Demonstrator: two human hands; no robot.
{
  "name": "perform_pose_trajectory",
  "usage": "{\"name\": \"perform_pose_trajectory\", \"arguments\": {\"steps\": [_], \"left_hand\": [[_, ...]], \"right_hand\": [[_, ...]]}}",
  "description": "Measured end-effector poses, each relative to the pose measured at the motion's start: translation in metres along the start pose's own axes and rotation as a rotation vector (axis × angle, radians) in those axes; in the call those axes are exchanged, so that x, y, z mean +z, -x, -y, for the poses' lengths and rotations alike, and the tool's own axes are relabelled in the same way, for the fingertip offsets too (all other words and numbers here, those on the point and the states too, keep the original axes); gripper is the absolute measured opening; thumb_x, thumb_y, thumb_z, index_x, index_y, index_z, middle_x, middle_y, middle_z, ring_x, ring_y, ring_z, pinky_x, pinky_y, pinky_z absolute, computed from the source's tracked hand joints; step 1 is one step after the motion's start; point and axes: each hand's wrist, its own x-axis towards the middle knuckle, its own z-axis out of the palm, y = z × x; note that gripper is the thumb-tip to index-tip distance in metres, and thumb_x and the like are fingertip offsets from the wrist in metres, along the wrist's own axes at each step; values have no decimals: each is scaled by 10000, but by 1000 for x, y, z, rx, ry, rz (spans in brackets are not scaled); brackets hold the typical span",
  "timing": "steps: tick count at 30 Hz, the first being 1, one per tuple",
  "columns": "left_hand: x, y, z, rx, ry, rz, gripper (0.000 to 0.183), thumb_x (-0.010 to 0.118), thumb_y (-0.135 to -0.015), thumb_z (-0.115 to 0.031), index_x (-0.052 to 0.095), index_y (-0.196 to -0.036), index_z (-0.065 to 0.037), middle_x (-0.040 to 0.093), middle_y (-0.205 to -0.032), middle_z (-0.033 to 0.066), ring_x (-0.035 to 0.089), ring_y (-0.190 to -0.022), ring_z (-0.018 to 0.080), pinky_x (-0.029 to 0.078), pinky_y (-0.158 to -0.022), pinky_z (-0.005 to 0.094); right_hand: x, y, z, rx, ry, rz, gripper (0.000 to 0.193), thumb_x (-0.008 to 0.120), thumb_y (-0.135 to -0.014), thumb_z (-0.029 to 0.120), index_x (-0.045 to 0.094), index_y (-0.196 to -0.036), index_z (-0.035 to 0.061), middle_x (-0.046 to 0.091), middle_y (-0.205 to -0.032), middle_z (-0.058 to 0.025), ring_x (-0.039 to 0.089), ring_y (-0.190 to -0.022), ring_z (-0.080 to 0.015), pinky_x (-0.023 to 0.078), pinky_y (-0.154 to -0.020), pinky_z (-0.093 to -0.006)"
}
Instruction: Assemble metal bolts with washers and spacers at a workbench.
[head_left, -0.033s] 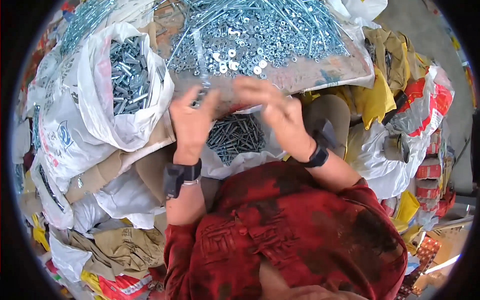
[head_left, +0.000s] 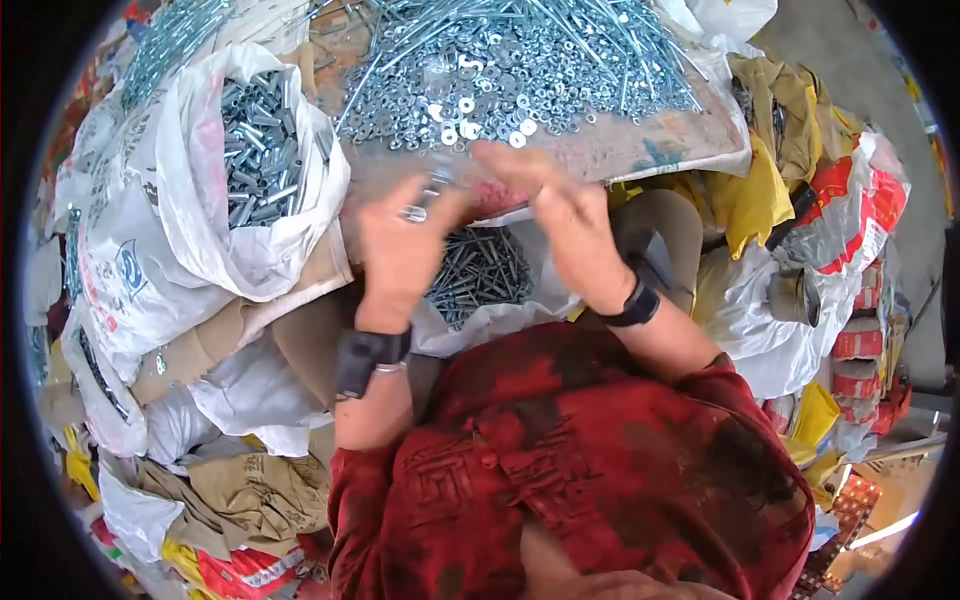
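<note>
Across the stained tabletop [head_left: 690, 140], loose washers and nuts [head_left: 510, 85] are lying in a wide heap, with thin metal rods [head_left: 630, 60] spreading over them. With my left hand [head_left: 400, 245] I am pinching a small shiny metal piece [head_left: 415, 212] between thumb and fingers, just short of the heap; blur is hiding its exact shape. I am holding my right hand [head_left: 580, 235] just beside it, fingers pointing toward the left hand and lying close together; I cannot tell whether they are gripping anything. Below and between my hands, dark screws [head_left: 480, 275] are filling an open white bag [head_left: 470, 338]. To my left, a white sack [head_left: 245, 268] is standing open, holding short metal tubes [head_left: 262, 150].
</note>
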Motion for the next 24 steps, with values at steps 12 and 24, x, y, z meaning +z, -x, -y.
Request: {"name": "perform_pose_trajectory", "arguments": {"steps": [12,24], "left_hand": [[16,12,25,353,-335,202,203,757,-794,-176,650,-882,-27,553,-647,183,488,-540,271,431,-550,368],[34,22,18,672,-815,142,199,748,-755,-188,590,-774,-69,628,-729,110,627,-638,334,475,-554,436]], "right_hand": [[-5,-12,8,194,29,-163,255,574,-991,242,655,-967,2,628,-743,-18,597,-702,-82,490,-653,-252],[-30,-9,8,203,761,36,344,599,-952,240,557,-708,1,453,-600,-183,470,-505,-291,378,-495,-403]]}}
